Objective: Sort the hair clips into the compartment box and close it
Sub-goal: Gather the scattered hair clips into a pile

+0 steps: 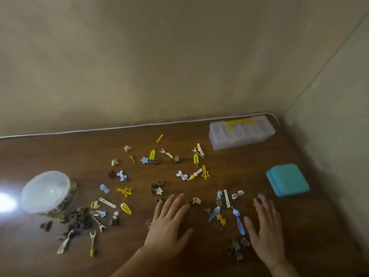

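Two flat, open hands, left hand [169,220] and right hand [265,226], hold nothing. Dozens of hair clips [125,191] litter the worktop [60,152]. One closed compartment box [241,131] sits at one o'clock; one teal case [287,179] at three; one tub [47,191] at nine.

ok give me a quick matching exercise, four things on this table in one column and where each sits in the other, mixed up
Things:
1. compartment box
2. teal case
3. clear plastic jar
4. left hand

Places:
A. lying on its side at the left edge
B. far right corner, lid shut
C. flat on the table, near middle
D. right side, nearer than the box

Pairs: 1-B, 2-D, 3-A, 4-C
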`<state>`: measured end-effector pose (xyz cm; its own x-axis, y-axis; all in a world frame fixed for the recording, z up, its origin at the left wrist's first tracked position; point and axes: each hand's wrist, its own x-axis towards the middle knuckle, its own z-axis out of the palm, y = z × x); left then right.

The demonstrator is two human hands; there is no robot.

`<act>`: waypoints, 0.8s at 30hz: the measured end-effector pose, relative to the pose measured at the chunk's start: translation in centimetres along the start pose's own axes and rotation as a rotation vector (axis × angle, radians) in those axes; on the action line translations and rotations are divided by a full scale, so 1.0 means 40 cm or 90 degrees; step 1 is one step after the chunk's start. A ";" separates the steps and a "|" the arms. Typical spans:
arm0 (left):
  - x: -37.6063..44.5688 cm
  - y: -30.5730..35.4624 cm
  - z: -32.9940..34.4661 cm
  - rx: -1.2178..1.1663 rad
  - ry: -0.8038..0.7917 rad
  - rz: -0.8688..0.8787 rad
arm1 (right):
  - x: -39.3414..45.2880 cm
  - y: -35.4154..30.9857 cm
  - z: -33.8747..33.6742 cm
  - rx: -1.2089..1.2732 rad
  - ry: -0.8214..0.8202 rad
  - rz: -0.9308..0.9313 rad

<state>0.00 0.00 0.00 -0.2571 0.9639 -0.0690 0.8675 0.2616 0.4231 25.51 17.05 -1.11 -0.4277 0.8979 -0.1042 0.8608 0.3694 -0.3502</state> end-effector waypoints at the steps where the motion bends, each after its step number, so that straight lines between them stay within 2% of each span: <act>1: 0.007 0.010 0.004 -0.006 -0.022 0.011 | 0.016 0.008 -0.003 0.019 0.003 0.010; 4: 0.030 0.031 0.021 0.022 -0.016 0.050 | 0.066 0.031 -0.007 0.021 -0.004 0.000; 8: 0.040 0.041 0.031 0.009 -0.040 0.037 | 0.063 0.010 0.020 0.026 -0.057 -0.127; 11: 0.026 0.036 0.037 0.006 -0.057 0.033 | 0.039 -0.064 0.045 0.058 -0.096 -0.178; 18: -0.029 0.011 0.058 -0.079 0.012 0.043 | -0.036 -0.268 0.139 0.107 -0.087 -0.158; 24: -0.088 -0.034 0.071 -0.144 0.083 0.002 | -0.066 -0.363 0.191 0.128 -0.082 -0.166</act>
<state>0.92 -3.63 -2.89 -0.3200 0.9464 0.0442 0.7552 0.2267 0.6150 12.02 7.48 -2.85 -0.6687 0.7370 -0.0985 0.6512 0.5165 -0.5560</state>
